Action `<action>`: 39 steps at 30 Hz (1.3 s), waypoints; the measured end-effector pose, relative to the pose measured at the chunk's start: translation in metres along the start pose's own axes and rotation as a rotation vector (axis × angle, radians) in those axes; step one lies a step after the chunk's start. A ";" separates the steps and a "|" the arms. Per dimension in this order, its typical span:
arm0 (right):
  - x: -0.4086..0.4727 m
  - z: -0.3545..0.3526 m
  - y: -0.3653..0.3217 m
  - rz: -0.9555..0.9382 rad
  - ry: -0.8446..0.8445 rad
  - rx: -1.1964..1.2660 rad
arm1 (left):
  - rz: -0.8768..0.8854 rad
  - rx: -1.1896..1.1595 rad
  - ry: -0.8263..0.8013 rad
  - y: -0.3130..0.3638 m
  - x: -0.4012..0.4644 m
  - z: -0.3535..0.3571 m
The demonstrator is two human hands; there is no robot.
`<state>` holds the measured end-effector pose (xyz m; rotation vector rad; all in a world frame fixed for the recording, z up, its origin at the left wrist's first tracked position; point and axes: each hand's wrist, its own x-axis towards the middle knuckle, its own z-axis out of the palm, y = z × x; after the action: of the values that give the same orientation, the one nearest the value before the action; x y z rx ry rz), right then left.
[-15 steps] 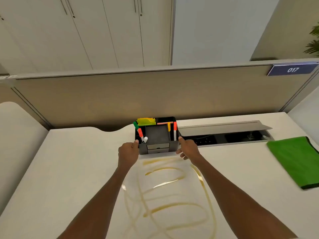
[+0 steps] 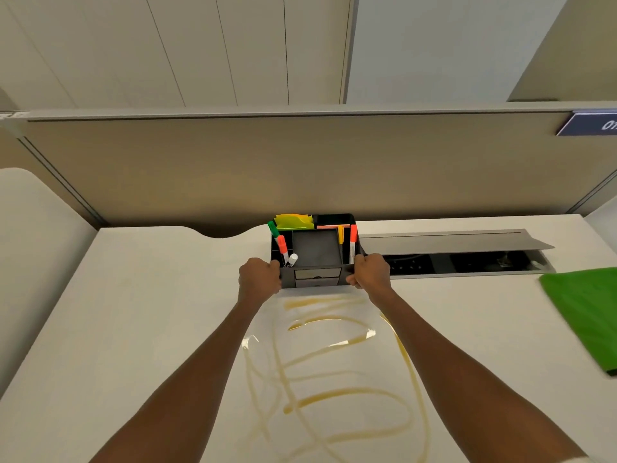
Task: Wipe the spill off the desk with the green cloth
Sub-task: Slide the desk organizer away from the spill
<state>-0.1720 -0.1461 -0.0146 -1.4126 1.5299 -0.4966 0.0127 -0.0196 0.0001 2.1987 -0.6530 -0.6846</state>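
My left hand (image 2: 259, 277) and right hand (image 2: 370, 273) have closed from a light touch to a clamp on the black organiser (image 2: 315, 252); I judge I'm clearing it off the spill (image 2: 334, 362); the green cloth (image 2: 584, 312) lies untouched on the worktop (image 2: 133, 329), far right.

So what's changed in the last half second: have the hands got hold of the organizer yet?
Yes. Both the left hand and right hand have closed onto the sides of the black organizer, where before they only touched it. The organizer, spill and green cloth haven't visibly moved.
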 end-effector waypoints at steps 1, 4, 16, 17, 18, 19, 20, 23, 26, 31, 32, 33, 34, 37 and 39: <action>0.001 0.001 0.000 -0.004 0.003 -0.008 | 0.021 0.047 0.004 0.001 -0.001 -0.001; -0.001 0.003 -0.002 -0.024 -0.001 -0.023 | 0.058 0.137 0.009 0.001 -0.001 -0.004; -0.037 0.054 -0.049 -0.217 -0.042 -0.063 | 0.052 0.152 0.119 -0.024 -0.004 -0.078; -0.042 0.063 -0.053 -0.222 -0.057 -0.069 | 0.042 0.144 0.131 -0.028 -0.006 -0.088; -0.047 0.070 -0.057 -0.227 -0.074 -0.076 | 0.034 0.140 0.143 -0.033 -0.007 -0.097; -0.053 0.078 -0.061 -0.235 -0.093 -0.081 | 0.022 0.138 0.156 -0.038 -0.009 -0.106; -0.058 0.088 -0.065 -0.242 -0.110 -0.083 | 0.011 0.140 0.169 -0.044 -0.011 -0.115; -0.074 0.114 -0.073 -0.261 -0.152 -0.098 | -0.028 0.145 0.187 -0.064 -0.018 -0.140; -0.090 0.142 -0.078 -0.272 -0.209 -0.127 | -0.082 0.157 0.225 -0.085 -0.024 -0.165; -0.109 0.178 -0.083 -0.290 -0.290 -0.216 | -0.116 0.212 0.253 -0.121 -0.034 -0.193; -0.112 0.184 -0.084 -0.292 -0.310 -0.227 | -0.124 0.196 0.259 -0.128 -0.036 -0.197; -0.116 0.191 -0.085 -0.296 -0.329 -0.234 | -0.137 0.182 0.262 -0.135 -0.038 -0.201; -0.118 0.195 -0.085 -0.299 -0.345 -0.242 | -0.144 0.182 0.267 -0.141 -0.040 -0.204; -0.125 0.208 -0.086 -0.314 -0.385 -0.276 | -0.150 0.194 0.283 -0.155 -0.045 -0.209; -0.129 0.215 -0.085 -0.320 -0.406 -0.282 | -0.163 0.175 0.292 -0.162 -0.049 -0.212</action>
<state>0.0360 0.0159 0.0029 -1.8618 1.0797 -0.1657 0.1515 0.2132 0.0162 2.4707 -0.3994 -0.3853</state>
